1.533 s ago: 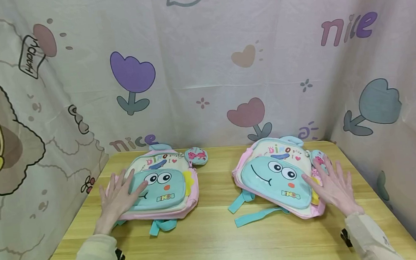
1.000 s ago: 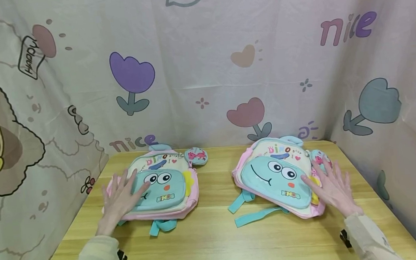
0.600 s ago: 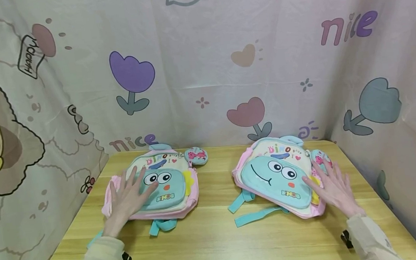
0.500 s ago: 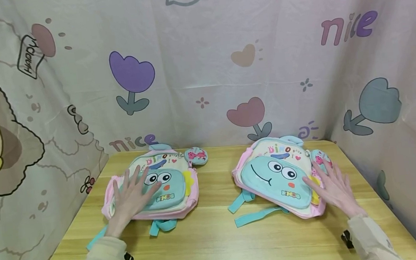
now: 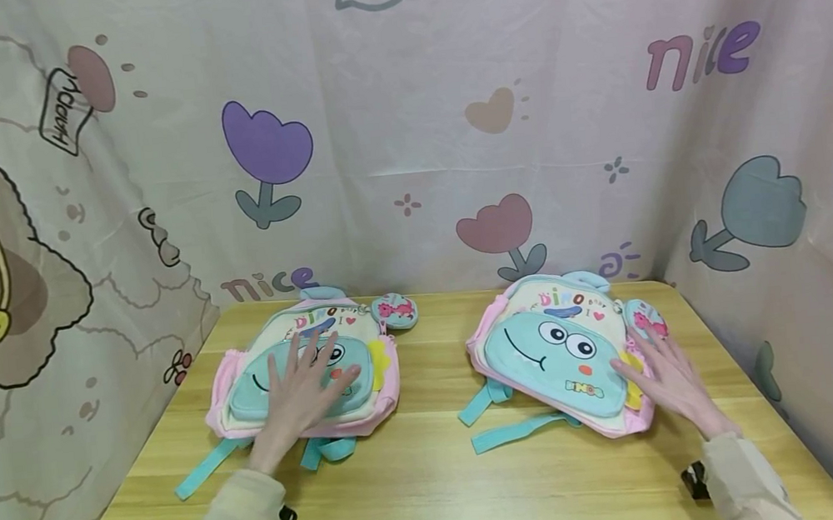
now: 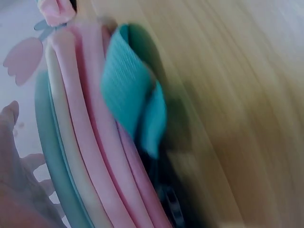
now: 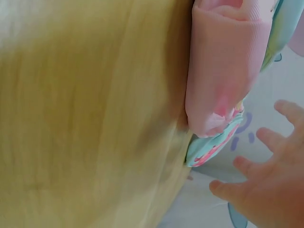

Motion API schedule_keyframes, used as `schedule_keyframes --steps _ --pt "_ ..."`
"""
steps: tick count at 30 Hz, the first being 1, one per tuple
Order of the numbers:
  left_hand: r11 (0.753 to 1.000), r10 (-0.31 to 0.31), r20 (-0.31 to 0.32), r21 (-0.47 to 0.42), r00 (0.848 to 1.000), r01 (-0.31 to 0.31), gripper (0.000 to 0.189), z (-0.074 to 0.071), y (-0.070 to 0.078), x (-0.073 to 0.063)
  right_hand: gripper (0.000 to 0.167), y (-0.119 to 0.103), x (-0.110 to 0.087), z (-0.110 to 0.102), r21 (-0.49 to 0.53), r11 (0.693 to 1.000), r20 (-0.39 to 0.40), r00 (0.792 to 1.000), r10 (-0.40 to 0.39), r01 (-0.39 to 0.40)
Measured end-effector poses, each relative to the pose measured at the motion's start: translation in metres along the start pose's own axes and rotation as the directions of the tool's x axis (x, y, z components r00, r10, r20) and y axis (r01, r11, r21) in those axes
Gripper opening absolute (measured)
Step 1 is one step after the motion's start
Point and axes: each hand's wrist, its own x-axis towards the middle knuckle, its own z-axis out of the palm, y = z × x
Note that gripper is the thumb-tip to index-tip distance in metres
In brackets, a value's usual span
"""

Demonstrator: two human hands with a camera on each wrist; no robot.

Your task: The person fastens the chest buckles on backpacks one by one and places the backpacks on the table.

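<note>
Two small children's backpacks lie face up, each with a smiling dinosaur face on a teal pocket. Over the front of the left backpack [image 5: 244, 394] is my left hand [image 5: 302, 397], fingers spread, covering part of the printed face. The left wrist view shows this hand beside the bag's layered teal, cream and pink edge, with a looped teal strap [image 6: 128, 90] below. At the right side of the right backpack [image 5: 550, 356] my right hand [image 5: 671, 382] is spread too, close to a round charm [image 5: 646, 320]. In the right wrist view its fingers stand apart from the pink side panel [image 7: 228, 66].
Both bags rest on a wooden table [image 5: 439, 492], their teal straps [image 5: 519, 432] trailing toward the front. Another round charm [image 5: 395, 311] hangs off the left bag. A printed curtain [image 5: 389, 129] closes in the back and sides. Black wrist mounts [image 5: 696, 481] sit at the cuffs.
My left hand has moved rightward across the left backpack, from its left side to the middle of its front, uncovering the left strap. The right hand has barely shifted. Neither bag has moved.
</note>
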Motion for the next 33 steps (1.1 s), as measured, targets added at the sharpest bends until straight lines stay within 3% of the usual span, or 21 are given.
schedule_keyframes --steps 6,17,27,33 --pt "0.999 0.047 0.013 0.000 0.999 -0.047 0.083 0.013 0.028 0.006 0.087 0.003 0.000 0.003 0.070 0.997 -0.011 0.999 -0.030 0.031" --pt "0.992 0.125 0.090 -0.047 0.988 -0.121 0.080 0.035 0.074 0.017 0.084 0.008 -0.009 0.004 0.170 0.985 0.020 0.999 0.028 -0.031" --pt "0.971 0.208 0.109 -0.147 0.972 -0.191 0.076 0.057 0.112 0.030 0.079 0.013 -0.014 0.004 0.320 0.945 0.079 0.996 0.050 -0.073" --pt "0.960 0.247 0.143 -0.171 0.958 -0.222 0.075 0.066 0.133 0.037 0.079 0.015 -0.016 0.004 0.422 0.900 0.115 0.991 0.064 -0.107"
